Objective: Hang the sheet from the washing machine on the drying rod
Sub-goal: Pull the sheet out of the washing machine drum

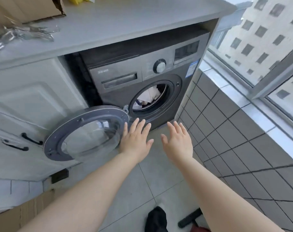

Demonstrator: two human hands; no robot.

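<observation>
Both bare hands reach forward with fingers straight and spread, holding nothing: the left hand (136, 139) is just beside the rim of the round grey washer door with its bulging clear window (85, 133), and the right hand (177, 143) hovers apart from it, over the pale floor tiles. Neither touches the laundry yet.

The crumpled white sheet (150, 96) lies inside the drum of the dark grey front-loading washing machine (142, 76), seen through the round opening, with a darker edge of cloth showing at its lower left. The drying rod is not in view.

Likely troubles from here: a wet sheet is heavy and limp, so a grab at one corner could drag the rest over the door seal and let it trail onto the floor. It may also be twisted with other cloth in the drum, which would pull out with it. The open door hangs low on the left and could catch a forearm or a fold.

The machine's face is smooth brushed metal with a shiny round dial (160, 66). It sits under a flat matt grey countertop (125, 22), beside a white panelled cabinet (28, 97) with black handles.
</observation>
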